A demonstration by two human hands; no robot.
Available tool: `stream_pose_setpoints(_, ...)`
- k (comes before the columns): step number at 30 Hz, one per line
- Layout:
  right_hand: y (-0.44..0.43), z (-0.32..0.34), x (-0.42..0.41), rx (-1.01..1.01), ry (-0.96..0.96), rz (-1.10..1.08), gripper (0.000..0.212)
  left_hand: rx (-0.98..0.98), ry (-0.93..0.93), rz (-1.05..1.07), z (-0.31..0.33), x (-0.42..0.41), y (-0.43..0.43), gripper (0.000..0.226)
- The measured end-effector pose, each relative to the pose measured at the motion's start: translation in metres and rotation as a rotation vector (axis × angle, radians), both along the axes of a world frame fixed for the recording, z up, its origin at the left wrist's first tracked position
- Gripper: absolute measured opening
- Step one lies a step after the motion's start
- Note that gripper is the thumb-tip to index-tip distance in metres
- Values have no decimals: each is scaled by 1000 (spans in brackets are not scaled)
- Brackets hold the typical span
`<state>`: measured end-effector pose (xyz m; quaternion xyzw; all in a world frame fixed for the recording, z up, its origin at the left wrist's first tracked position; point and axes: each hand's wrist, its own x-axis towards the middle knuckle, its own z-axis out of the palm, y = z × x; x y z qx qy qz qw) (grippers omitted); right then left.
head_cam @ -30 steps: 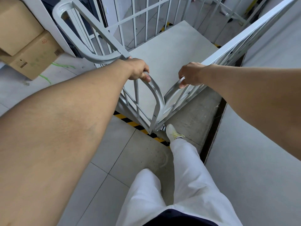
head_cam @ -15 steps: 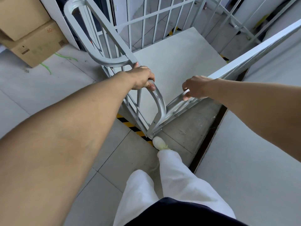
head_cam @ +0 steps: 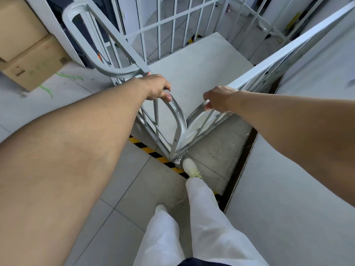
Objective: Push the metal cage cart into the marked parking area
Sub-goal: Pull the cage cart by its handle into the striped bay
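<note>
The grey metal cage cart stands in front of me with barred sides and a flat empty floor. My left hand is closed around the top rail of its left side panel. My right hand grips the curved near end of the right side panel's rail. Yellow-and-black striped tape runs across the floor under the cart's near corner, with the cart floor beyond it. My right foot in a pale shoe rests right at that corner, on the tape.
Stacked cardboard boxes sit at the left against a white frame. A pale wall or panel runs close along the right, with a dark gap beside the cart. Another barred cage stands behind. Tiled floor lies to the left.
Both hands keep their grip on the rails. The cart and tape have slid slightly in view as I step forward; my right foot has moved up to the cart's near corner.
</note>
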<state>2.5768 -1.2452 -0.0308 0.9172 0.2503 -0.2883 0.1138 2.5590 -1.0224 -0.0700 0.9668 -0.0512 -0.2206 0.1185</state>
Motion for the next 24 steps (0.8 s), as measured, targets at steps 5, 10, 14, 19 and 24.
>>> stream_pose_setpoints(5, 18, -5, 1, 50, -21, -29, 40, -2, -9, 39, 3, 0, 19, 44)
stream_pose_setpoints(10, 29, -8, 1, 41, -36, -26, 42, -16, -23, 56, 5, -5, 29, 41)
stream_pose_setpoints(14, 29, -10, -2, 33, -39, -32, 41, -24, -18, 53, 6, -10, 29, 41)
stream_pose_setpoints(19, 28, -10, -5, 33, -32, -42, 43, -14, -2, 46, 8, -13, 26, 42)
stream_pose_setpoints(24, 32, -11, -4, 31, -18, -15, 42, -14, -6, 56, 9, -18, 31, 41)
